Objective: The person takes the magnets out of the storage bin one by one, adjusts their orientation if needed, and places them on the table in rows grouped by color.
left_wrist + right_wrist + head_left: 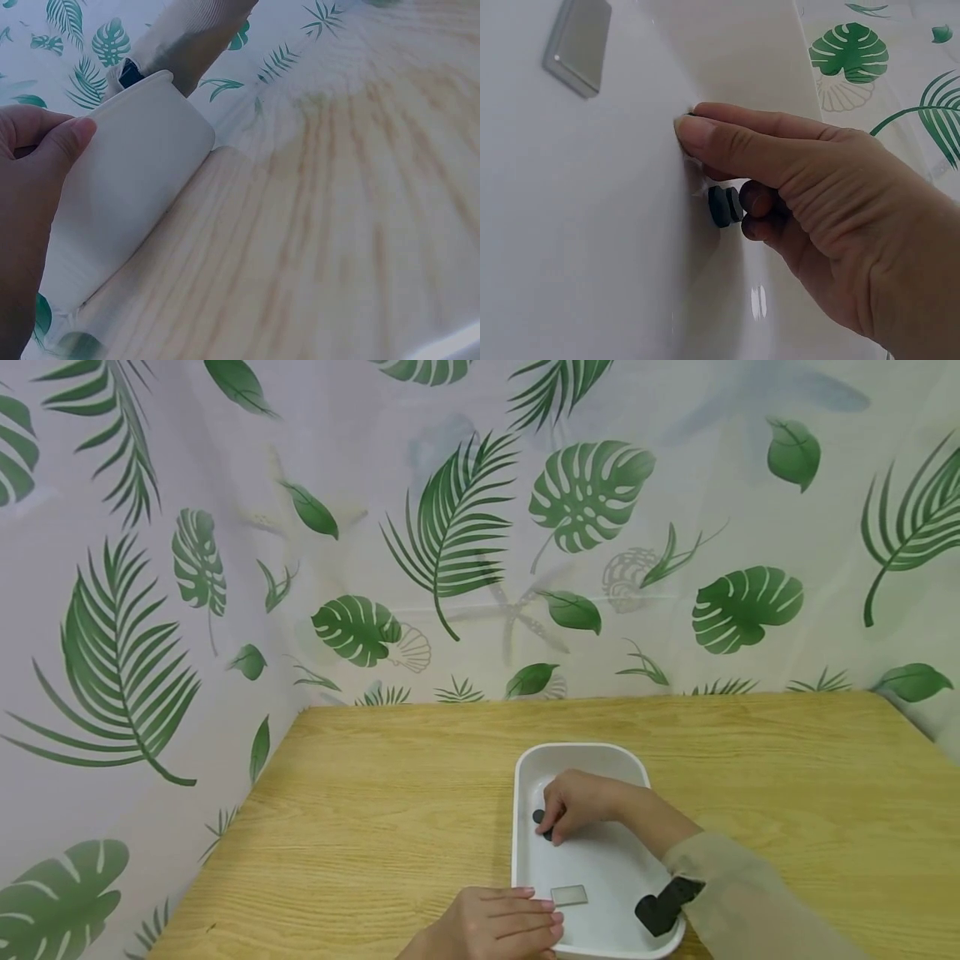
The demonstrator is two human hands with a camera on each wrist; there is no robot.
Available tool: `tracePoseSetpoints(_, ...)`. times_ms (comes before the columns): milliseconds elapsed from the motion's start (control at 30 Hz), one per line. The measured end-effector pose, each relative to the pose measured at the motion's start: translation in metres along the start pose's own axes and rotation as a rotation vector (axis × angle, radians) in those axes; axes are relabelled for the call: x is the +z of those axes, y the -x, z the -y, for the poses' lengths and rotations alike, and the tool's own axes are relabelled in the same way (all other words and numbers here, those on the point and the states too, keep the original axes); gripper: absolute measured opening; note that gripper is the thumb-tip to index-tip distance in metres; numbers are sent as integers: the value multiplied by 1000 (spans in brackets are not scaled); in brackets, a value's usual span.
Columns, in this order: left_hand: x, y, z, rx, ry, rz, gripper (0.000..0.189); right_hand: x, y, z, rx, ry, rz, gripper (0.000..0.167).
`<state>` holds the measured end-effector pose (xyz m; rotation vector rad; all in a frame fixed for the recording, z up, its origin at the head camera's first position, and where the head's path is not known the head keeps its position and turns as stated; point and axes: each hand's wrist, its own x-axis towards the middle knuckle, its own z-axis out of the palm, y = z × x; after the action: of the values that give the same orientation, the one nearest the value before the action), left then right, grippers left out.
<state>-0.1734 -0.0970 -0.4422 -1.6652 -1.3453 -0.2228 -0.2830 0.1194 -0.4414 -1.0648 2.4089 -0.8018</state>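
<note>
My right hand [585,806] reaches into a white tray [517,860], near its left wall. Thumb and forefinger pinch a small dark piece [548,835], mostly hidden by the fingertips in the right wrist view. Beside the curled lower fingers, dark round discs [724,207] sit against the tray wall. A flat silver rectangular block [569,895] lies on the tray floor towards the near end. At the near left corner, my left hand [498,922] holds the tray rim, fingers over the edge. Its thumb [71,139] presses the outer wall in the left wrist view.
The tray stands on a wood-grain table [390,793]. Behind and to the left hangs a white cloth [480,668] printed with green leaves. A black wrist camera [667,906] on the right sleeve overlaps the tray's near right corner.
</note>
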Motion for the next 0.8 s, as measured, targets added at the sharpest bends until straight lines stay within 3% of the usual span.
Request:
tracePoseSetpoints(200,-7,-8,4,-5,-1,3,20,-1,-1,0,9,-7,-29,20)
tracePoseSetpoints(367,-7,-8,3,-7,1,6,19,-1,-3,0,-33,51,-41,15)
tracePoseSetpoints(800,10,12,-5,0,-7,1,23,2,-1,2,-44,79,-79,13)
